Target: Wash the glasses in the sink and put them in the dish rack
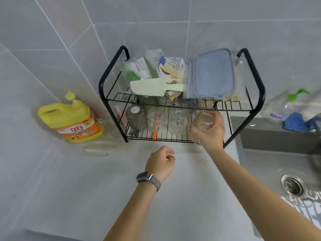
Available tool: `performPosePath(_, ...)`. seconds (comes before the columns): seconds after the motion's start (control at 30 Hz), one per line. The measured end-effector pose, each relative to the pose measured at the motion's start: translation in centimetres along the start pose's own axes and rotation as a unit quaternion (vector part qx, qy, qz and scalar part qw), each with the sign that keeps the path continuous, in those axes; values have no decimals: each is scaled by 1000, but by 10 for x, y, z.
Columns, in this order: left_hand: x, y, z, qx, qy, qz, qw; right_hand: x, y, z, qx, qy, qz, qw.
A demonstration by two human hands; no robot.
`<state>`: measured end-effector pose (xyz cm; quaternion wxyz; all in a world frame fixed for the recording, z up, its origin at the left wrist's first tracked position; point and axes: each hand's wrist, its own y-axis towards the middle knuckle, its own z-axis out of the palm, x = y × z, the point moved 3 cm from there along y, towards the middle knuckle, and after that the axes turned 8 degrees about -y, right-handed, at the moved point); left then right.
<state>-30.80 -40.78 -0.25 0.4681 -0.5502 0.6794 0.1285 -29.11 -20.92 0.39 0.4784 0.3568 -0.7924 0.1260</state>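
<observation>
1. I stand at a pale grey tabletop [173, 197] set into a corner of large grey wall tiles; I take the black wire dish rack [180, 108] against the back wall as my landmark.
2. Left of the dish rack, in the corner, stands a yellow detergent jug [71, 119] with an orange label and a pump top. A small wire whisk [116, 132] lies just by the rack's left leg.
3. Right of the dish rack the sink [278, 164] drops down, with its metal drain [293, 186] towards my side. Behind the sink, on its ledge, lies a blue cloth [293, 122] beside some plastic bags.
4. The dish rack's upper shelf carries a blue-lidded container [213, 73], clipped food packets [156, 68] and a pale green spatula [152, 86].
5. On the rack's lower shelf three glasses stand upside down in a row: a speckled glass [136, 117] at the left, then two clear glasses [166, 120].
6. My right hand [211, 132] grips a patterned glass [201, 124] at the right end of that lower shelf, fingers wrapped round its side. The glass is tilted, just beside the nearest clear one; I cannot tell whether it touches the wires.
7. My left hand [160, 163], a watch [147, 179] on its wrist, hovers over the tabletop in front of the dish rack, fingers curled in and holding nothing.
</observation>
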Motion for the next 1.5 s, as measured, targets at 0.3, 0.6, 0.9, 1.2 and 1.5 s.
performPosePath(0.3, 20, 44, -14, 61, 44, 32, 997, -35, 27, 35, -35, -87, 33, 995)
performPosePath(0.6, 31, 61, -13, 65, 27, 35, 997, -45, 27, 50, -84, -87, -23, 992)
performPosePath(0.9, 27, 74, -5, 77, 27, 46, 996, -57, 36, 55, 5, -92, -32, 995)
performPosePath(1.2, 17, 78, 1, 79, 14, 58, 995, -55, 34, 52, 10, -230, 28, 973)
performPosePath(1.5, 18, 66, 9, 82, 61, 57, 993, -54, -9, 40, 118, -267, 6, 956)
